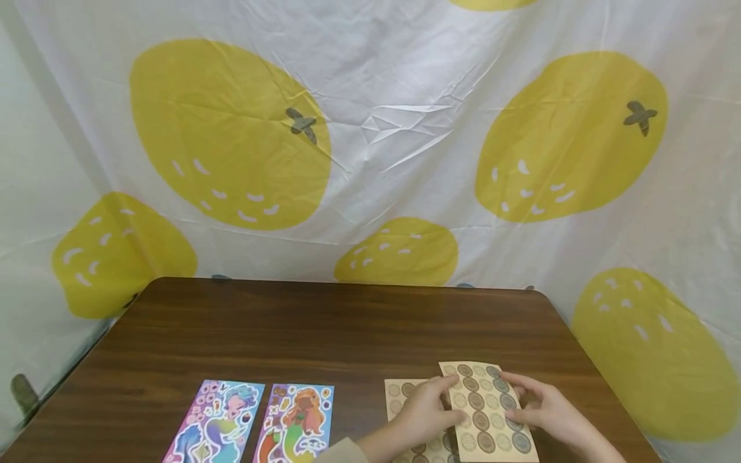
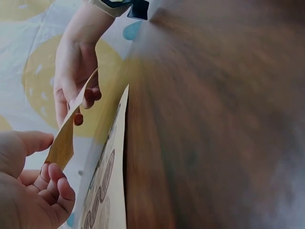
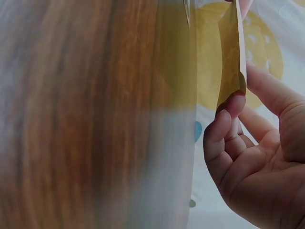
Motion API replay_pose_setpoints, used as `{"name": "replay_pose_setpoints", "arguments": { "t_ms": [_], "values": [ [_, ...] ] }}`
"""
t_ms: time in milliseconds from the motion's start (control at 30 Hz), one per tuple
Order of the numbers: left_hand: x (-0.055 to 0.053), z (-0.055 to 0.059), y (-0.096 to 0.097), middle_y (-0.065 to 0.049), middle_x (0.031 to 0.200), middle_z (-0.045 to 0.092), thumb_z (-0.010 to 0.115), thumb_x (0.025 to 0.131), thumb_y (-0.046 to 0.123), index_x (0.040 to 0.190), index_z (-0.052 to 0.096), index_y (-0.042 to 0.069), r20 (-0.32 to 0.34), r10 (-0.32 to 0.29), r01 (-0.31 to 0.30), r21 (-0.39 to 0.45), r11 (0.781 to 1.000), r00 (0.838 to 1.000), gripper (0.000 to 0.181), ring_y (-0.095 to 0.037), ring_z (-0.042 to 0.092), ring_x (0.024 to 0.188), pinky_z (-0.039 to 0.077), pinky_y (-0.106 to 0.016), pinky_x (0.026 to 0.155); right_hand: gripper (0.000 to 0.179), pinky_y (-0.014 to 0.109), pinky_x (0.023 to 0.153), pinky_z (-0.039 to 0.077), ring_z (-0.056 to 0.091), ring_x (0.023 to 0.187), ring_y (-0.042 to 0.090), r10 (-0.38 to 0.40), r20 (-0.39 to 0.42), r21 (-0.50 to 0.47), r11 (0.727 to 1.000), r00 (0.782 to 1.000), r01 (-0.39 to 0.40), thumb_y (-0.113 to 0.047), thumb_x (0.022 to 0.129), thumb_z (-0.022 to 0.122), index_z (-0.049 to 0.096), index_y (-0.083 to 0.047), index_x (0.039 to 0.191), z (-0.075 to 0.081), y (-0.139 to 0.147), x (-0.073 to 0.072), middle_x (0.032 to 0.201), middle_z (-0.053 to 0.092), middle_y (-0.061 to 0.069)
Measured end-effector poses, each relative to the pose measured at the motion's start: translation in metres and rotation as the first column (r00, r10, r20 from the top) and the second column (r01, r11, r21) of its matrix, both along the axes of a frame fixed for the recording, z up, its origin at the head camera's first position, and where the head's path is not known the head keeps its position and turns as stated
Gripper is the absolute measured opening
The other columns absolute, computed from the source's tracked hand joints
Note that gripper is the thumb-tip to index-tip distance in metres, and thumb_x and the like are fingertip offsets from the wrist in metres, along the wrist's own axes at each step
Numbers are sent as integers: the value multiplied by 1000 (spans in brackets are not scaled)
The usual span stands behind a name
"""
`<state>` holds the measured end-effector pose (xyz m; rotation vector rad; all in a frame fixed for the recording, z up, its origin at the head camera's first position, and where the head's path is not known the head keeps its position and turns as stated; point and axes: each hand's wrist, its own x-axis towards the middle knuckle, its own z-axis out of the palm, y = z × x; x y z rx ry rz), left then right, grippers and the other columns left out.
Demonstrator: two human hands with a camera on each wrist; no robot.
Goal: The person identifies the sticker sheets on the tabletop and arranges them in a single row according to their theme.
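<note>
A tan sticker sheet [image 1: 484, 411] with columns of round, coin-like stickers is held up between both hands. My left hand [image 1: 425, 405] pinches its left edge between thumb and fingers. On the opposite edge, my right hand [image 1: 544, 408] grips the sheet the same way, the fingertips curled behind it in the right wrist view. Seen from the left wrist, the held sheet [image 2: 66, 136] stands edge-on above the table. A second tan sheet [image 1: 395, 391] of round stickers lies on the table under the left hand, partly hidden by that hand and the raised sheet.
Two colourful mermaid sticker sheets lie side by side at the table's front left, one with a blue-haired mermaid [image 1: 222, 418], the other with an orange-haired one [image 1: 298, 418]. The dark wooden table [image 1: 347, 334] ends at a white curtain [image 1: 393, 161] printed with yellow fruit.
</note>
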<state>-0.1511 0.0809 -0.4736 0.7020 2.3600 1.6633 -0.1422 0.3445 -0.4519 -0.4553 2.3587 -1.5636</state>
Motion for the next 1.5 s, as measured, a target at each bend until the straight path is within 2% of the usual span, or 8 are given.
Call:
{"name": "replay_pose_setpoints", "arguments": {
  "t_ms": [167, 267, 400, 533, 700, 1000, 1233, 1500],
  "values": [
    [2, 1, 4, 6, 89, 58, 76, 80, 11, 134, 53, 0, -7, -3, 3, -11, 1000, 1000, 60, -1, 50, 63, 46, -17, 56, 73, 35, 59, 55, 64, 71, 21, 6, 31, -3, 1000, 1000, -6, -7, 87, 68, 24, 17, 141, -1, 5, 1, 96, 55, 16],
    [4, 2, 7, 6, 77, 49, 75, 81, 8, 135, 50, -2, 13, -18, 18, -6, 1000, 1000, 61, -2, 42, 49, 43, -15, 47, 74, 31, 56, 53, 62, 67, 17, 5, 47, 8, 1000, 999, -5, -8, 87, 68, 23, 17, 141, 0, 7, 2, 95, 55, 15],
    [6, 4, 11, 8, 85, 57, 76, 81, 12, 135, 51, 0, -10, -12, 11, -75, 997, 1000, 61, -4, 56, 70, 51, -21, 65, 74, 26, 52, 48, 55, 61, 10, -6, 18, 47, 999, 1000, 6, -10, 86, 70, 27, 17, 140, 2, 8, 4, 93, 55, 14],
    [10, 6, 16, 11, 84, 58, 77, 81, 18, 135, 53, 4, -22, -2, -1, -161, 987, 1000, 61, -5, 56, 88, 50, -24, 77, 71, 27, 49, 48, 51, 59, 7, 7, -21, 82, 997, 1000, -5, -10, 86, 70, 30, 18, 138, 0, 12, 7, 91, 54, 13],
    [14, 7, 23, 13, 81, 52, 76, 80, 23, 134, 54, 6, -34, 25, -32, -227, 973, 999, 61, 2, 51, 73, 47, -18, 70, 69, 29, 51, 50, 56, 64, 11, 18, -13, 88, 996, 1000, -16, -9, 87, 69, 30, 18, 138, -3, 16, 7, 90, 54, 12],
    [10, 1, 27, 5, 96, 61, 78, 76, 23, 130, 58, 7, -100, 40, -67, -285, 956, 994, 60, -1, 54, 86, 48, -21, 78, 65, 28, 47, 48, 53, 60, 8, 45, -30, 64, 997, 999, -43, -4, 87, 67, 31, 21, 135, -7, 16, 6, 88, 55, 12],
    [10, 0, 29, 7, 90, 58, 80, 75, 23, 130, 59, 10, -54, 52, -66, -313, 947, 997, 60, -2, 52, 77, 49, -21, 73, 68, 23, 43, 45, 48, 52, 4, 50, -13, 83, 995, 999, -49, -6, 85, 70, 31, 22, 134, -8, 16, 4, 83, 58, 10],
    [5, -5, 32, 3, 110, 65, 81, 75, 29, 128, 61, 13, -99, 17, -59, -434, 899, 995, 58, -7, 59, 95, 50, -24, 80, 70, 22, 41, 43, 47, 48, 5, 13, 18, 133, 991, 1000, -15, -9, 82, 74, 35, 19, 134, -12, 17, 1, 79, 58, 9]
  ]
}}
